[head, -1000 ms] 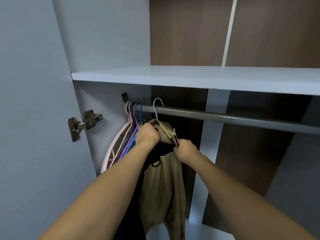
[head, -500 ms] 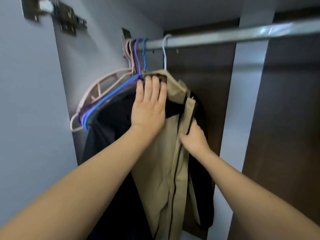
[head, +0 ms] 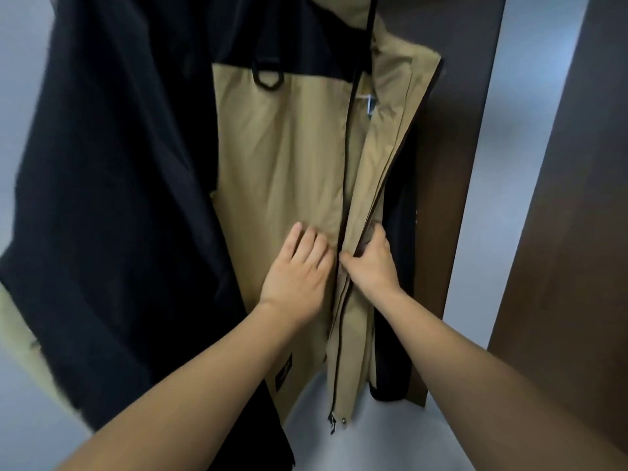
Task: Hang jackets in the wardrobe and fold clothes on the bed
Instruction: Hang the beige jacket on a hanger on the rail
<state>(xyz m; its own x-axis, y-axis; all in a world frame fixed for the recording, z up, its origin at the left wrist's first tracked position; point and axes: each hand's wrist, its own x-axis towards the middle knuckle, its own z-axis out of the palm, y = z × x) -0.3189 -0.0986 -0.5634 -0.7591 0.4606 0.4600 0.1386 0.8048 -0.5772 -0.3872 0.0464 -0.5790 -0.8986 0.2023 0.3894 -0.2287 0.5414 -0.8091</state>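
Both hands have dropped from the collar to about mid-length of the jacket since a moment ago, and the view has tipped down so the rail's gone from sight. The wardrobe (head: 560,198) fills everything, dark brown panels on the right and a pale floor below. The tan and black jacket (head: 282,141) hangs inside it, front open, a black sleeve (head: 112,198) draped on the left. Left hand (head: 295,270) lies flat on the tan panel, fingers straight. Right hand (head: 372,263) pinches the zip edge (head: 346,164), fingers curled round the placket. The fabric looks light, thin and a bit slippery, so I'd hold it by that stiffer zip seam.
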